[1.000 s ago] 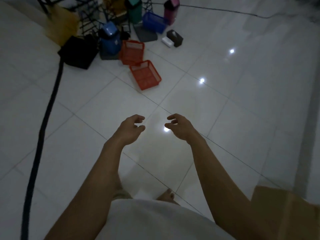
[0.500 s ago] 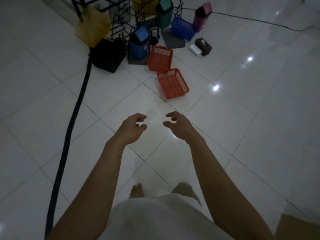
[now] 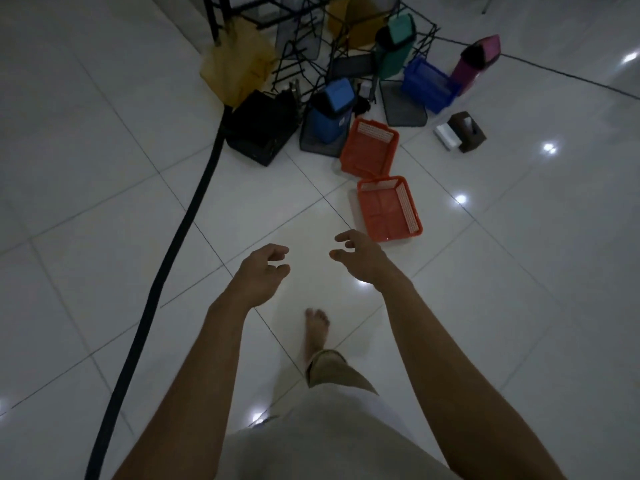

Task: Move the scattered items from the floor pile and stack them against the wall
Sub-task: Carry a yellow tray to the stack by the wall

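Since half a second before, the pile had drawn nearer and lower in my view, and my bare foot (image 3: 317,329) had stepped forward onto the white tile floor (image 3: 104,209) between my arms.

From left to right, a thick black hose (image 3: 173,251) ran across the tiles up to a yellow bag (image 3: 237,69) at the far edge of the pile. Beside it sat a black box (image 3: 261,128), and I could not tell what was in it. Next stood a blue bin (image 3: 330,110) with a swing lid, set upright in a dark mesh tray (image 3: 313,147). Touching that tray lay an orange basket (image 3: 369,147), tilted, and just in front of it a second orange basket (image 3: 388,209) lay flat on the floor; both held nothing. Behind them a tangle of black wire racks (image 3: 311,50) held a green bin (image 3: 396,46), tilted. Further right lay a blue basket (image 3: 429,84), leaning against a pink bin (image 3: 476,62). Apart from these, a brown tissue box (image 3: 467,131) stood with a small white box (image 3: 446,136) touching it.

My left hand (image 3: 261,275) hung above the floor with fingers loosely curled, holding nothing. My right hand (image 3: 362,258) was likewise half-curled and bare, close to the near corner of the flat orange basket but not touching it.
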Demonstrator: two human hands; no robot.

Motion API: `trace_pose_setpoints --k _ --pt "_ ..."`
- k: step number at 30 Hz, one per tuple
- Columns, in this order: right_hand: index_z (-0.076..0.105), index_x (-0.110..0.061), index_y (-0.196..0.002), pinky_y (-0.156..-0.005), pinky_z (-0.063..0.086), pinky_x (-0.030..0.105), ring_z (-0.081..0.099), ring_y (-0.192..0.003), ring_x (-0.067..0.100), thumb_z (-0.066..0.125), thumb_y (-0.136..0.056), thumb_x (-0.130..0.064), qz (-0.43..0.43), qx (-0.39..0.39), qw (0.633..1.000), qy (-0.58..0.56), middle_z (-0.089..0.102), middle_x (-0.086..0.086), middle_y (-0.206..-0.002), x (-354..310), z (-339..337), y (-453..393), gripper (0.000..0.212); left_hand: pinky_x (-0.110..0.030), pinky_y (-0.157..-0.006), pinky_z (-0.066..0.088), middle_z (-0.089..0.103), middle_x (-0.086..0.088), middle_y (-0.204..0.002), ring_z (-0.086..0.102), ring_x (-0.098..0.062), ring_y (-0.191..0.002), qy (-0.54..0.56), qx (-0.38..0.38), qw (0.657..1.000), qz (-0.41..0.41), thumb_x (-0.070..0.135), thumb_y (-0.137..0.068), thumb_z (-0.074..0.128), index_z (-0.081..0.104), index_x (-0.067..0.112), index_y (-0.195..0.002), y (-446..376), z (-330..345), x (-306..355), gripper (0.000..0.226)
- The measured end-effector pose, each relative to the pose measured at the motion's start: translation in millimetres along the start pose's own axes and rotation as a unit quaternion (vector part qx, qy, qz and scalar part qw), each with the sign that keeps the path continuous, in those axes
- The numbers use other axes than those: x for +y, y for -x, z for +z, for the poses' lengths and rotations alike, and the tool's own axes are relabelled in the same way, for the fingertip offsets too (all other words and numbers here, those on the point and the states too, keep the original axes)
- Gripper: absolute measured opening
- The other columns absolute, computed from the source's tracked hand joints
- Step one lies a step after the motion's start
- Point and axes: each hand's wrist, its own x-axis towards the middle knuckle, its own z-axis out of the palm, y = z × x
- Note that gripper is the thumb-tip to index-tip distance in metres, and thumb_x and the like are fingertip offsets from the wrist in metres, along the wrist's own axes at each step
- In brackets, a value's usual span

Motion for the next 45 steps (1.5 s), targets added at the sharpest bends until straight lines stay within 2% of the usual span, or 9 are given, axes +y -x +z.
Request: trace_pose_setpoints --k 2,5,11,17,21,24,28,41,45 --pt "0.056 -0.018 -0.127 -0.096 0.049 0.039 0.057 -0.113 0.025 0.068 -0.089 -0.027 -0.011 -0.013 1.000 0.011 0.049 0.013 -0.134 -26 -10 -39 0.040 -0.017 -0.067 0.043 0.055 0.004 -0.122 0.057 -0.015 -0.091 0.005 0.006 1.000 -0.010 0.013 -0.093 0.061 0.057 0.023 -0.123 -32 -15 16 0.032" --pt "0.056 -0.019 -0.129 -0.088 0.047 0.032 0.055 -0.107 0.021 0.067 -0.090 -0.027 -0.040 -0.041 0.998 0.041 0.048 0.012 -0.134 -63 -21 -94 0.041 -0.021 -0.074 0.043 0.055 0.003 -0.123 0.057 -0.017 -0.099 0.034 0.030 0.999 -0.015 0.014 -0.093 0.061 0.057 0.026 -0.120 -78 -37 37 0.030" --pt "0.055 -0.019 -0.129 -0.085 0.039 0.025 0.049 -0.119 0.020 0.065 -0.092 -0.026 -0.063 -0.058 0.995 0.047 0.045 0.011 -0.135 -131 -28 -182 0.039 -0.024 -0.076 0.043 0.056 0.005 -0.122 0.058 -0.014 -0.095 0.048 0.052 0.997 -0.035 0.013 -0.092 0.060 0.059 0.025 -0.120 -155 -87 60 0.030" --pt "0.054 -0.019 -0.129 -0.083 0.041 0.025 0.051 -0.119 0.023 0.065 -0.092 -0.028 -0.048 -0.054 0.997 0.036 0.045 0.012 -0.137 -203 -9 -267 0.040 -0.028 -0.077 0.044 0.057 0.004 -0.123 0.059 -0.017 -0.102 0.031 0.039 0.998 -0.043 0.013 -0.091 0.061 0.058 0.030 -0.115 -237 -171 59 0.029" --pt "0.052 -0.019 -0.131 -0.083 0.041 0.026 0.051 -0.116 0.024 0.063 -0.093 -0.032 -0.047 -0.044 0.997 0.044 0.043 0.012 -0.136 -266 11 -313 0.042 -0.020 -0.076 0.043 0.055 0.004 -0.120 0.055 -0.015 -0.100 -0.011 0.021 1.000 -0.016 0.013 -0.093 0.060 0.056 0.023 -0.121 -294 -240 78 0.030" --pt "0.049 -0.018 -0.136 -0.086 0.040 0.025 0.049 -0.120 0.025 0.061 -0.094 -0.031 -0.060 -0.040 0.997 0.041 0.042 0.012 -0.139 -314 21 -340 0.045 -0.024 -0.088 0.041 0.053 0.005 -0.120 0.051 -0.013 -0.109 -0.042 0.008 0.999 -0.003 0.017 -0.094 0.059 0.055 0.022 -0.127 -331 -290 94 0.034" --pt "0.047 -0.012 -0.139 -0.088 0.039 0.023 0.048 -0.123 0.025 0.061 -0.095 -0.025 -0.058 -0.036 0.997 0.046 0.045 0.012 -0.141 -356 24 -371 0.048 -0.033 -0.094 0.047 0.054 0.005 -0.122 0.053 -0.016 -0.109 -0.044 -0.001 0.999 0.005 0.019 -0.093 0.060 0.055 0.022 -0.128 -376 -336 110 0.036" --pt "0.051 -0.018 -0.132 -0.083 0.039 0.026 0.050 -0.117 0.025 0.064 -0.092 -0.032 -0.008 -0.032 0.998 0.051 0.046 0.011 -0.135 -451 -9 -581 0.044 -0.021 -0.094 0.039 0.052 0.002 -0.128 0.051 -0.014 -0.112 -0.104 -0.072 0.992 -0.005 0.020 -0.095 0.058 0.052 0.021 -0.132 -562 -421 166 0.037" --pt "0.049 -0.015 -0.136 -0.085 0.038 0.025 0.048 -0.122 0.025 0.062 -0.094 -0.031 -0.011 -0.067 0.996 0.051 0.044 0.010 -0.139 -497 -23 -645 0.047 -0.019 -0.090 0.037 0.051 0.003 -0.123 0.049 -0.011 -0.108 -0.116 -0.044 0.992 -0.006 0.017 -0.095 0.057 0.051 0.017 -0.134 -625 -460 200 0.039"
